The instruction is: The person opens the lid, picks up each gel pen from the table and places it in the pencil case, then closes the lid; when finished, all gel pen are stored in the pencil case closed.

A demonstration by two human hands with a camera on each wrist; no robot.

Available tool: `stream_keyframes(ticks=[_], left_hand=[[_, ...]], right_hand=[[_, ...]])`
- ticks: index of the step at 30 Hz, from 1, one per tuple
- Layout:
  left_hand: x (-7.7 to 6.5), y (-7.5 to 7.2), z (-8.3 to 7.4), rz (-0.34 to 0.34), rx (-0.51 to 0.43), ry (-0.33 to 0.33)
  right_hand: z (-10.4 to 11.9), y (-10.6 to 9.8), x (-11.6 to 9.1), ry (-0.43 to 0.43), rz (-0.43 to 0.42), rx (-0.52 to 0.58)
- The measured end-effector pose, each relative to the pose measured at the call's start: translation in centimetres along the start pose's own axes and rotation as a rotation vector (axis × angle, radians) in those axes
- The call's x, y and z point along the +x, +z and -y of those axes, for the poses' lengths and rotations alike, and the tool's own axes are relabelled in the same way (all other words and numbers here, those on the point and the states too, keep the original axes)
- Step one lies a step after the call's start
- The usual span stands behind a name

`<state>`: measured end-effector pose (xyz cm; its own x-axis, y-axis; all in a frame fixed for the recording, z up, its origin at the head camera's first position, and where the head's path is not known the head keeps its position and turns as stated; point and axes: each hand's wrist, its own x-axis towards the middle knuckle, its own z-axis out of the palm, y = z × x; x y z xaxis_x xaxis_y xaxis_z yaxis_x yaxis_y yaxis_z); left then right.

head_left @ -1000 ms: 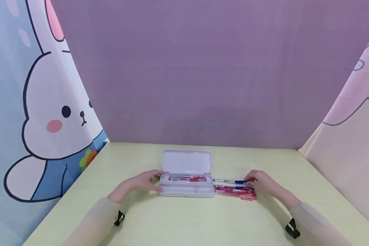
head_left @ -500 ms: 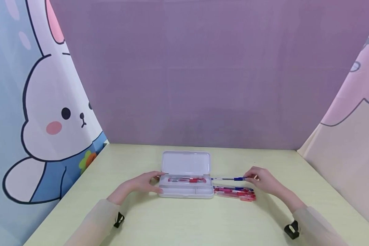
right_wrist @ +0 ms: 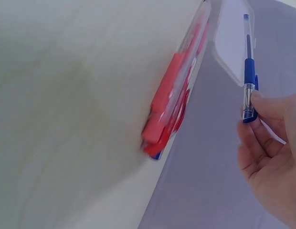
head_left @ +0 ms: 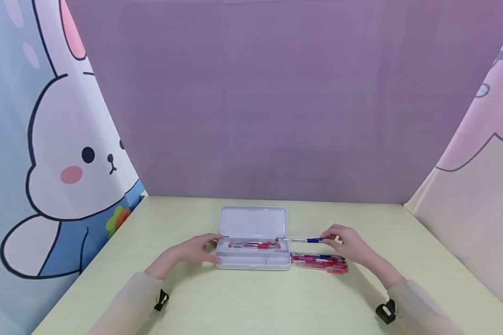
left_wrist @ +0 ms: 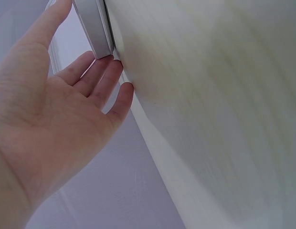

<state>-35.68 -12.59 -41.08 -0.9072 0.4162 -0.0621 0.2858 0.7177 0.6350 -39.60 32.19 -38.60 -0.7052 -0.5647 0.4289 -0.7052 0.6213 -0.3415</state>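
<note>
A white pencil case [head_left: 241, 262] lies on the table with its lid [head_left: 253, 221] raised at the back. My left hand [head_left: 194, 249] holds the case's left end, thumb at the front corner and fingers toward the hinge side; in the left wrist view the fingertips touch the case's end [left_wrist: 101, 33]. Between thumb and fingers, my right hand [head_left: 347, 242] pinches a clear blue pen [head_left: 298, 240] by its capped end. The pen is level, its other end over the case's right rear edge. Red pens [head_left: 255, 244] lie in the rear compartment.
Right of the case lies a bundle of several red, pink and blue pens [head_left: 322, 263], close below the right hand. Dividers split the case's front part. A purple panel [head_left: 251, 102] stands behind the table [head_left: 251, 302], with printed cloth on both sides.
My right hand has lifted the blue pen off the table beside the bundle and carried it left, toward the case. The left hand stays on the case.
</note>
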Motion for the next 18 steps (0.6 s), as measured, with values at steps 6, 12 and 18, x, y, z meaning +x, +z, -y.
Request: stream_keyframes(ticks=[6, 12, 18], left_hand=[[0.0, 0.0, 0.1, 0.000, 0.003, 0.009], [-0.1, 0.0, 0.0, 0.000, -0.003, 0.012], [0.0, 0.0, 0.0, -0.003, -0.008, -0.001]], right_hand=[[1.2, 0.7, 1.0, -0.030, -0.022, 0.025], [2.4, 1.4, 1.8, -0.017, 0.001, 0.055], [3.2, 2.3, 2.7, -0.024, 0.017, 0.081]])
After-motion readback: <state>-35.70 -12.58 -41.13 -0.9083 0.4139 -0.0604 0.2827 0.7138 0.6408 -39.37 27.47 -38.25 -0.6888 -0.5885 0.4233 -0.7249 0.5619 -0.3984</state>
